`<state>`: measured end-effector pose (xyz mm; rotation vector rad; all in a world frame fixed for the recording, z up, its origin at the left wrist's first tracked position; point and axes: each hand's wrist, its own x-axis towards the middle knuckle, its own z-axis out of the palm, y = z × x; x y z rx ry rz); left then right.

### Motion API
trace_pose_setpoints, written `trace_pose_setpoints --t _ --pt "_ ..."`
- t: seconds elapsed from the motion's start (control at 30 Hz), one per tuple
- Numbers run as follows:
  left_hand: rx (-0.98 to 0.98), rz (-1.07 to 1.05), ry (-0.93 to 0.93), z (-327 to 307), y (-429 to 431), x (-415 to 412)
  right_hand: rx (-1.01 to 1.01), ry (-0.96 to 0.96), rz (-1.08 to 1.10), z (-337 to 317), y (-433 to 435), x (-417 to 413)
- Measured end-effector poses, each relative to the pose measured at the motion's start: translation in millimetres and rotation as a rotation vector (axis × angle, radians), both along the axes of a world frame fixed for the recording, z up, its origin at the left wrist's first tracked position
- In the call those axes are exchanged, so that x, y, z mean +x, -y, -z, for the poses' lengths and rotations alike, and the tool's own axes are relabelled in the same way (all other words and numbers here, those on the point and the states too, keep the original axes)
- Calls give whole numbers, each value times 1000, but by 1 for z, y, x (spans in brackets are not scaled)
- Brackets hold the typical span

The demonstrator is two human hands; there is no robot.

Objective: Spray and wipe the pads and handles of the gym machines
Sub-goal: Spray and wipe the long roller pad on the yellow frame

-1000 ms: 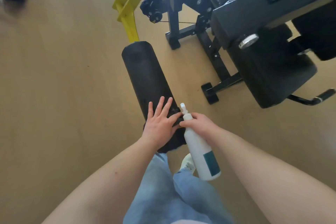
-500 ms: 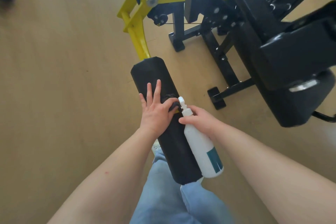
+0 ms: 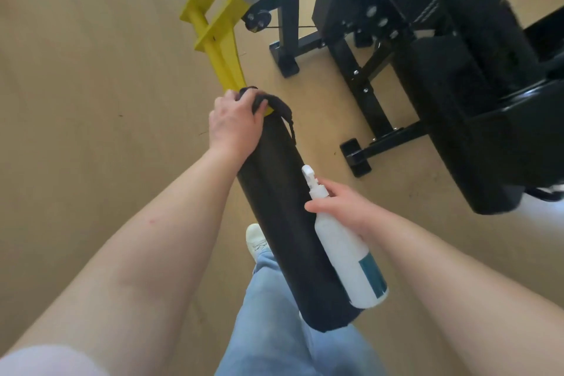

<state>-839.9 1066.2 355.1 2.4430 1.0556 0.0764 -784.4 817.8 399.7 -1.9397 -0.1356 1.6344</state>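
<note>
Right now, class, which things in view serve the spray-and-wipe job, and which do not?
In use:
left hand
black cloth
roller pad
right hand
spray bottle

Not in use:
yellow arm
black frame
white shoe

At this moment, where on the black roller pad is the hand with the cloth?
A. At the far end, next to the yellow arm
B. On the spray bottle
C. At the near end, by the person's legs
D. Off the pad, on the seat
A: the left hand presses the dark cloth on the roller pad end that meets the yellow arm.
</note>
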Motion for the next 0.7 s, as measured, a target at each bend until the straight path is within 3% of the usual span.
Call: trace_pose_setpoints --t 0.17,0.33,0.57,0.7 --pt "-137 -276 -53 -9 -8 22 -58 -73 95 -3 9 1" --pt "44 13 111 -2 46 -16 -155 -129 196 -4 42 -8" --pt "-195 -23 231 -5 142 -73 -146 -88 89 -20 88 -29" --pt "-215 78 177 -15 201 -106 -144 -121 56 -26 118 -42"
